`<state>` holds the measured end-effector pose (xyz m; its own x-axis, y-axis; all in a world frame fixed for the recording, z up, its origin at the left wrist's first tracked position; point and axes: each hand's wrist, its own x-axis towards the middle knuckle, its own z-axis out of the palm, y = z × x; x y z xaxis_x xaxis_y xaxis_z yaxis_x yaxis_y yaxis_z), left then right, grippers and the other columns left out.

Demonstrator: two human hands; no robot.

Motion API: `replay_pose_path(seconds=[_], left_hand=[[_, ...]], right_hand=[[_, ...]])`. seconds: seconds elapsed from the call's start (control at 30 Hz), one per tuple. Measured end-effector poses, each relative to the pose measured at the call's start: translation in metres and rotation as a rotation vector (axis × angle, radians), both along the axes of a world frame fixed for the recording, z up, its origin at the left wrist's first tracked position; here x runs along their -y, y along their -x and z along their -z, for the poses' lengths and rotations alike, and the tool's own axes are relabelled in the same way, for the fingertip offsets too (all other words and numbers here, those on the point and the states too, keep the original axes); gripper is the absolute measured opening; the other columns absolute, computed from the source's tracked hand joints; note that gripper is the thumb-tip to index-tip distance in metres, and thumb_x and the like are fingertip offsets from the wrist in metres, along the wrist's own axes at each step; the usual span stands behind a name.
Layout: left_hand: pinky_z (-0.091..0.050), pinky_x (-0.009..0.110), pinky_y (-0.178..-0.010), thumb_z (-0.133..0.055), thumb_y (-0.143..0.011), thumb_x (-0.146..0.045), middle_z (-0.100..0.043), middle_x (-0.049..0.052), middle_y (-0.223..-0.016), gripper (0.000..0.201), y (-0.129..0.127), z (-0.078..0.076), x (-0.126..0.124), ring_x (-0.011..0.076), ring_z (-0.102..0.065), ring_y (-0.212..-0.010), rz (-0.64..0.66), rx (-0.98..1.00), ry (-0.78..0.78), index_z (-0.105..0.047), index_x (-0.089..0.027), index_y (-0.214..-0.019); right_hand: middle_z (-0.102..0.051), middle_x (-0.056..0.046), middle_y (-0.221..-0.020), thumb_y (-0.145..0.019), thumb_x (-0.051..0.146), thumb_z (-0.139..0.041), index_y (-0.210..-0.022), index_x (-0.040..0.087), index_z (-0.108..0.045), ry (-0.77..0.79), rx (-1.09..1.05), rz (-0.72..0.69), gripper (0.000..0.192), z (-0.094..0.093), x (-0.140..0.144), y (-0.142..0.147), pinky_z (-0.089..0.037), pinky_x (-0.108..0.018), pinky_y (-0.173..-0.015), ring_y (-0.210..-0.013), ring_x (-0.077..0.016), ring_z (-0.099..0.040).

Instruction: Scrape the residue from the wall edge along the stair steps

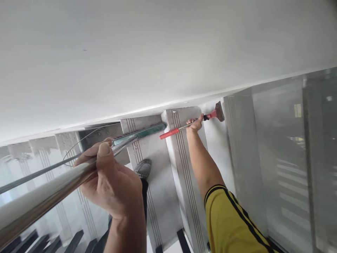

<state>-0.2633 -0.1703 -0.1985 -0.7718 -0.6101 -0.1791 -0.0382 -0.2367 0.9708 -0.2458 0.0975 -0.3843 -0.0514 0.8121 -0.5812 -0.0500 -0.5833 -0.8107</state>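
My left hand (113, 175), large in the foreground, is closed around a shiny metal pole (50, 196). Beyond the fingers the pole leads to a long green flat mop head (150, 131), which rests across a stair tread near the wall. A thinner grey rod (39, 174) also runs into the fingers; I cannot tell what it belongs to. My right hand (195, 124) stretches forward, gripping the metal shaft of a long scraper. Its red grip (169, 133) points back to the left, and its wide, rusty-looking blade (219, 111) is close to a stair riser beside the wall.
A white wall (158, 52) runs along the whole flight. Grey stone steps (163, 168) with grooved edges rise to the right. My shoe (143, 168) stands on one tread. Dark railing bars (183, 240) line the lower edge. A thin wire (76, 144) loops near my left hand.
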Motion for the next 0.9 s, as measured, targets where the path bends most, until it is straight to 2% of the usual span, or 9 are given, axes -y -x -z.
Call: replay_pose_path(seconds=[0.17, 0.47, 0.77, 0.9], left_hand=[[-0.041, 0.040, -0.094, -0.065, -0.067, -0.013, -0.056, 0.001, -0.068, 0.010, 0.000, 0.001, 0.003, 0.0175, -0.059, -0.079, 0.013, -0.003, -0.006, -0.056, -0.016, -0.066], [-0.043, 0.037, -0.092, -0.063, -0.067, -0.012, -0.056, -0.001, -0.069, 0.010, 0.002, -0.001, 0.001, 0.0153, -0.059, -0.079, -0.010, 0.035, 0.021, -0.055, -0.018, -0.066], [-0.042, 0.037, -0.092, -0.064, -0.065, -0.013, -0.057, 0.000, -0.069, 0.010, 0.002, -0.002, -0.003, 0.0157, -0.058, -0.077, -0.032, 0.021, -0.004, -0.056, -0.019, -0.065], [-0.042, 0.037, -0.090, -0.064, -0.064, -0.013, -0.057, 0.000, -0.069, 0.010, 0.002, -0.003, -0.003, 0.0159, -0.057, -0.076, -0.034, 0.021, -0.010, -0.055, -0.018, -0.065]], right_hand=[[-0.025, 0.011, -0.041, -0.081, 0.071, -0.039, -0.062, 0.023, -0.022, -0.041, -0.026, 0.006, 0.054, 0.001, -0.002, 0.012, -0.028, -0.018, -0.029, -0.030, -0.0064, -0.033], [-0.025, 0.011, -0.042, -0.080, 0.070, -0.043, -0.062, 0.023, -0.022, -0.014, -0.027, -0.038, 0.055, -0.001, -0.002, 0.009, -0.028, -0.018, -0.028, -0.030, -0.0061, -0.033], [-0.026, 0.010, -0.042, -0.081, 0.074, -0.034, -0.063, 0.023, -0.021, -0.056, 0.070, -0.070, 0.056, 0.004, 0.000, 0.015, -0.031, -0.018, -0.030, -0.032, -0.0064, -0.036], [-0.027, 0.010, -0.042, -0.081, 0.075, -0.032, -0.063, 0.023, -0.019, -0.083, 0.089, -0.067, 0.056, 0.000, 0.004, 0.018, -0.031, -0.018, -0.029, -0.032, -0.0066, -0.036]])
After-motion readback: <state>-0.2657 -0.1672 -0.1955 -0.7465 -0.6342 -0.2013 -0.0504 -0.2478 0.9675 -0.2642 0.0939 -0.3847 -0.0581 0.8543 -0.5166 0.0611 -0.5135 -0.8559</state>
